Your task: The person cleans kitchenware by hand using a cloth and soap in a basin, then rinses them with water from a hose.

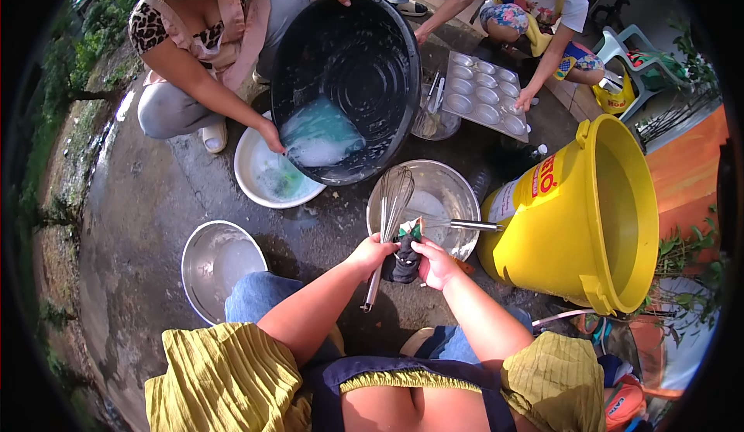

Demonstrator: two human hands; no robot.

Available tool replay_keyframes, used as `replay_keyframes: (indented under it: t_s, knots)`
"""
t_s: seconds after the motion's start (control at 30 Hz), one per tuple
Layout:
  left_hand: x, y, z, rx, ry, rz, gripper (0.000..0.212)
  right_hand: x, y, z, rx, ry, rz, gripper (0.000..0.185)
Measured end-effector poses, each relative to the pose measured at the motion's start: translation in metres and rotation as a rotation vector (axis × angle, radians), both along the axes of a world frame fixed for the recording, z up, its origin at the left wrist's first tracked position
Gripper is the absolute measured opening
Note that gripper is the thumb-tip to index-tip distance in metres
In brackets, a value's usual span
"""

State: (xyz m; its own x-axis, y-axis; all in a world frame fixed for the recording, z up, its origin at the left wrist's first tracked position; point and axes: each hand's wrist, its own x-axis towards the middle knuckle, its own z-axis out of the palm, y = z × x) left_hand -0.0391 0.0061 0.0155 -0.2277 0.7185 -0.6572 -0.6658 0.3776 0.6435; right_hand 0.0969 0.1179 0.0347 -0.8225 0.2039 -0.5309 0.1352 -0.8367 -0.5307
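My left hand (372, 256) grips a wire balloon whisk (395, 195), its metal handle slanting down toward me. In my right hand (435, 262) is a dark wet cloth (402, 262), bunched between both hands with a green and white piece at its top; the left fingers touch it too. Just beyond my hands stands a metal basin (444, 177) with cloudy water in it. Across that basin lies a second whisk (474, 225), its handle reaching over the rim toward the yellow bucket (523, 246).
One person tilts a large black tub (349, 42) of soapy water over a white basin (279, 194). Another holds a muffin tin (485, 95) above a metal bowl (439, 125). A steel basin (224, 266) sits at my left on wet concrete (145, 211). The bucket contains water.
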Motion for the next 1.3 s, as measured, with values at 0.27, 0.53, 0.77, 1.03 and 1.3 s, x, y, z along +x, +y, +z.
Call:
replay_keyframes:
  t_s: [0.27, 0.53, 0.77, 1.03, 1.3]
  knots:
    - [0.0, -0.001, -0.007, -0.02, 0.048, -0.018, 0.029, 0.0, 0.0, -0.001, -0.04, -0.042, 0.005, 0.034]
    - [0.0, -0.002, -0.002, -0.014, 0.081, -0.027, 0.027, 0.0, -0.002, 0.001, -0.053, -0.085, -0.022, 0.033]
    - [0.002, 0.001, 0.008, -0.056, 0.047, -0.022, 0.029, 0.006, 0.003, -0.028, 0.06, -0.192, -0.109, 0.033]
    - [-0.002, -0.007, -0.007, -0.122, 0.021, -0.019, 0.03, 0.002, -0.005, -0.022, 0.076, -0.275, -0.053, 0.034]
    - [-0.002, -0.004, -0.011, -0.171, -0.036, -0.001, 0.03, 0.002, -0.004, -0.036, 0.129, -0.293, 0.025, 0.024]
